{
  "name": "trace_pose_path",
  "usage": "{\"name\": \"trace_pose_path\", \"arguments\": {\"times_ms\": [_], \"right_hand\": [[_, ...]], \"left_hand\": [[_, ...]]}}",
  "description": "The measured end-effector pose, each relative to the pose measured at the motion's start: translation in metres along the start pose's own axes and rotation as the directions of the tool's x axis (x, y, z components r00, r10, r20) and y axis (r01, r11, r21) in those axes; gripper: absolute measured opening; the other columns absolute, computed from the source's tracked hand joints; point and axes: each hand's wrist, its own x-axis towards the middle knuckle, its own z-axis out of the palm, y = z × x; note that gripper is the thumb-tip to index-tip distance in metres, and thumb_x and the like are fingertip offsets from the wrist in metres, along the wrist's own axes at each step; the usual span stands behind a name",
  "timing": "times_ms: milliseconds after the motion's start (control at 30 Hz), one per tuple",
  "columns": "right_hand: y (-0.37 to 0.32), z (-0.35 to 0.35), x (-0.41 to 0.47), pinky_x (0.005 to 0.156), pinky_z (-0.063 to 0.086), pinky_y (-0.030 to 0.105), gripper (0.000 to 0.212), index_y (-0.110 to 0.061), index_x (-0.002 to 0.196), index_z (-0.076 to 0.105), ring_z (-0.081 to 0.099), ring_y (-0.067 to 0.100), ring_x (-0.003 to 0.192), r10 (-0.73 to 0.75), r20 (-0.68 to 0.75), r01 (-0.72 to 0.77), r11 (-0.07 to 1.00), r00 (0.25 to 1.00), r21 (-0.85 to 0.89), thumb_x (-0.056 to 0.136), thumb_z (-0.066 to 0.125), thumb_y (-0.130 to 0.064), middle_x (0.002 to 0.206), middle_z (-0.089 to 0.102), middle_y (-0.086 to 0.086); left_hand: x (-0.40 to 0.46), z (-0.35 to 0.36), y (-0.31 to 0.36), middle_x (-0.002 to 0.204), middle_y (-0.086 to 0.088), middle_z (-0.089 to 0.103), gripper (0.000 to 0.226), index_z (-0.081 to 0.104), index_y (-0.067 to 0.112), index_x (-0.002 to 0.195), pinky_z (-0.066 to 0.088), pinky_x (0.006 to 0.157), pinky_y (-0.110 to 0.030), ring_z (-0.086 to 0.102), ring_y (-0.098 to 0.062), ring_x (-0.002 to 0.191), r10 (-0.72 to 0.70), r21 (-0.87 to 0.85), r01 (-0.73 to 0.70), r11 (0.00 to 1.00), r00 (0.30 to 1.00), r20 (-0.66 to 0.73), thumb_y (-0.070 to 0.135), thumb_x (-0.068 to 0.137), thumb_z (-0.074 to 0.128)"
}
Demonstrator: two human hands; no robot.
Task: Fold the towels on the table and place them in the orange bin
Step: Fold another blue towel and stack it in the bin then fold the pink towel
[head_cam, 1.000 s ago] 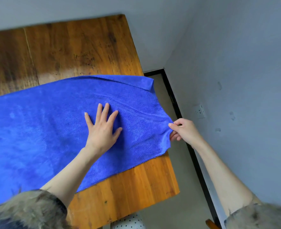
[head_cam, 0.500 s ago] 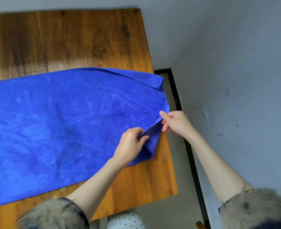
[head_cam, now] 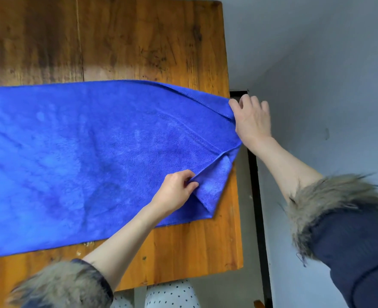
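Note:
A large blue towel (head_cam: 83, 156) lies spread across the wooden table (head_cam: 139, 41), running off the left of the view. Its near right corner is folded back on itself. My left hand (head_cam: 175, 192) pinches that folded corner between thumb and fingers. My right hand (head_cam: 251, 121) is at the towel's far right corner by the table's right edge, its thumb on the hem and fingers curled over the cloth. The orange bin is not in view.
The table's right edge (head_cam: 234, 196) runs close to a grey wall (head_cam: 328, 85), with a narrow strip of floor and a black skirting (head_cam: 255, 196) between. A small orange object (head_cam: 259, 304) peeks in at the bottom edge.
My right hand let go of the near corner and moved up to the far right corner. My left hand, flat on the towel a second ago, took the near corner and keeps pinching it.

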Motion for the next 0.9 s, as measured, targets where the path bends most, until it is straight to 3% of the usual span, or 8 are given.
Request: {"name": "trace_pose_path", "arguments": {"times_ms": [100,200,333,467,567,633,833,900], "right_hand": [[-0.004,-0.004,0.005,0.061,0.037,0.039,0.007,-0.003,0.085,0.063,0.052,0.033,0.078,0.025,-0.108,-0.021,0.999,0.994,0.045,0.08,0.066,-0.007,0.083,0.056,0.015],[-0.017,-0.021,0.006,0.072,0.034,0.038,0.029,-0.002,0.099,0.063,0.05,0.033,0.095,0.165,-0.028,-0.151,0.946,0.986,0.288,0.097,0.046,-0.026,0.099,0.057,0.016],[-0.036,-0.052,0.002,0.069,0.036,0.031,0.028,-0.004,0.099,0.064,0.054,0.028,0.091,0.219,-0.012,-0.181,0.837,0.976,0.517,0.097,0.045,-0.025,0.097,0.061,0.012],[-0.065,-0.096,-0.004,0.068,0.04,0.028,0.016,-0.007,0.091,0.062,0.052,0.021,0.078,0.299,0.032,-0.231,0.661,0.954,0.714,0.092,0.055,-0.021,0.076,0.055,0.001],[-0.102,-0.131,-0.01,0.064,0.035,0.022,0.011,-0.012,0.085,0.057,0.049,0.017,0.073,0.309,0.072,-0.252,0.594,0.948,0.764,0.091,0.056,-0.02,0.066,0.048,-0.008],[-0.132,-0.153,-0.011,0.065,0.037,0.024,0.012,-0.012,0.083,0.056,0.052,0.017,0.075,0.293,0.074,-0.239,0.582,0.953,0.777,0.091,0.057,-0.022,0.067,0.051,-0.006],[-0.235,-0.207,-0.003,0.072,0.052,0.035,0.024,-0.007,0.081,0.061,0.065,0.026,0.079,0.236,0.074,-0.189,0.514,0.969,0.837,0.089,0.059,-0.03,0.08,0.066,0.008],[-0.269,-0.226,0.004,0.062,0.054,0.027,0.021,-0.008,0.08,0.06,0.064,0.022,0.071,0.21,0.074,-0.166,0.462,0.975,0.871,0.088,0.06,-0.028,0.079,0.065,0.008]], "left_hand": [[-0.001,-0.003,-0.003,0.062,-0.01,0.048,0.029,0.048,0.01,0.067,0.029,0.055,-0.022,0.036,-0.016,0.06,-0.002,-0.047,0.003,0.999,1.0,0.012,0.022,0.093,0.054],[-0.004,-0.01,-0.003,0.073,-0.024,0.054,0.037,0.052,-0.003,0.077,0.033,0.06,-0.03,0.04,-0.018,0.064,-0.016,-0.097,0.017,0.995,1.0,0.011,0.03,0.095,0.049],[-0.019,-0.036,-0.005,0.067,-0.015,0.047,0.036,0.059,-0.002,0.081,0.029,0.054,-0.024,0.035,-0.017,0.061,0.007,-0.1,-0.014,0.995,0.997,-0.074,0.03,0.095,0.049],[-0.051,-0.077,-0.011,0.062,-0.001,0.051,0.025,0.065,0.011,0.077,0.03,0.045,-0.015,0.038,-0.008,0.054,-0.002,-0.159,-0.029,0.987,0.981,-0.192,0.028,0.092,0.055],[-0.077,-0.116,-0.02,0.065,0.007,0.061,0.022,0.065,0.018,0.075,0.041,0.052,-0.015,0.054,-0.001,0.06,-0.023,-0.227,-0.044,0.973,0.959,-0.284,0.029,0.091,0.056],[-0.094,-0.145,-0.03,0.07,0.001,0.066,0.022,0.062,0.017,0.073,0.047,0.064,-0.024,0.062,-0.008,0.069,-0.029,-0.282,-0.069,0.957,0.944,-0.33,0.027,0.091,0.055],[-0.159,-0.224,-0.074,0.061,-0.002,0.042,0.021,0.045,0.009,0.063,0.033,0.058,-0.028,0.037,-0.013,0.06,0.009,-0.344,-0.188,0.92,0.887,-0.461,0.026,0.076,0.047],[-0.18,-0.246,-0.093,0.057,0.002,0.036,0.019,0.04,0.012,0.059,0.027,0.053,-0.023,0.031,-0.01,0.056,0.015,-0.35,-0.226,0.909,0.857,-0.515,0.024,0.072,0.046]]}}
